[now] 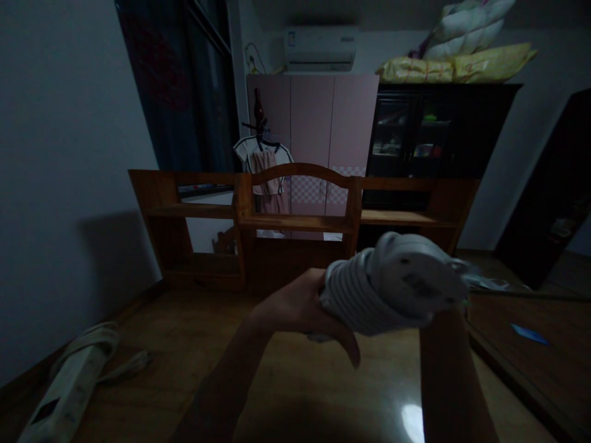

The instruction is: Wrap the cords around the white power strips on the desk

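Note:
A white power strip [415, 280] with its cord [357, 295] wound round it in several turns is held up in front of me, slightly blurred. My left hand [318, 317] is closed around its left end, on the corded part, with the thumb stretched out below and the other fingers mostly hidden. From the lower right, my right forearm [446, 369] rises behind the strip's other end. That end hides my right hand, so its fingers do not show.
Another white power strip [69, 387] with a bundled cord lies on the wooden floor [184, 357] at left. A wooden shelf unit [295, 221] stands ahead. Behind it are a pink wardrobe [311, 117] and a dark cabinet [443, 129]. A blue flat item [529, 333] lies at right.

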The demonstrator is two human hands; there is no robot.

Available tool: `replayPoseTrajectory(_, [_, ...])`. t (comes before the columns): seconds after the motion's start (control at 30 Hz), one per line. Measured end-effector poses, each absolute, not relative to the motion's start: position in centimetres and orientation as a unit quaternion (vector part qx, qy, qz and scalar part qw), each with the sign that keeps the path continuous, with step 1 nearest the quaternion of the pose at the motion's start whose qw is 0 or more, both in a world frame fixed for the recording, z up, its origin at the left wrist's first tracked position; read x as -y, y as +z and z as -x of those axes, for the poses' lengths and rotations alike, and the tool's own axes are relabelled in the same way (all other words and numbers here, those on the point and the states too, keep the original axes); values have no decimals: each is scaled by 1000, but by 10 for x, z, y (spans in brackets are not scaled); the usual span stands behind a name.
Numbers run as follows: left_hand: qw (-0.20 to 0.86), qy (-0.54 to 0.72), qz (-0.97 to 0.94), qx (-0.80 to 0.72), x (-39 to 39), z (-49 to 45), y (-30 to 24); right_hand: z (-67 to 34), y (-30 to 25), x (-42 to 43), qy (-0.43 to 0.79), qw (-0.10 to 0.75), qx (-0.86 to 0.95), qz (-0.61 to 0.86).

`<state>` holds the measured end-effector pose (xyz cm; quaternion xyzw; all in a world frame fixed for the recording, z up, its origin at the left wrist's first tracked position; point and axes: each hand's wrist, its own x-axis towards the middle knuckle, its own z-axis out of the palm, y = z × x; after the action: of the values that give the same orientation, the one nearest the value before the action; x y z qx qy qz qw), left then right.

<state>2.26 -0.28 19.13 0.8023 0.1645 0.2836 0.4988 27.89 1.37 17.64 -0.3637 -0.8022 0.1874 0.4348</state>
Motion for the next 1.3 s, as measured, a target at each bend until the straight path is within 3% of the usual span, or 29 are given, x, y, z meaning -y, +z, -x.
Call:
replayPoseTrajectory(0.33, [279, 511, -770, -263, -35, -44, 176, -250, 188, -25, 153, 421, 813, 372])
replayPoseTrajectory(0.73, [436, 562, -647, -275, -48, -46, 167, -234, 198, -9, 88, 416, 816, 390])
replayPoseTrajectory(0.97, [520, 593, -576, -216, -53, -50, 160, -226, 204, 5, 131, 435, 809, 374])
replayPoseTrajectory(1.1, [538, 602, -557, -194, -55, -50, 159, -226, 202, 6, 144, 457, 800, 361])
replayPoseTrajectory(1.3, [544, 593, -562, -190, -54, -49, 160, -222, 201, -2, 69, 518, 772, 363])
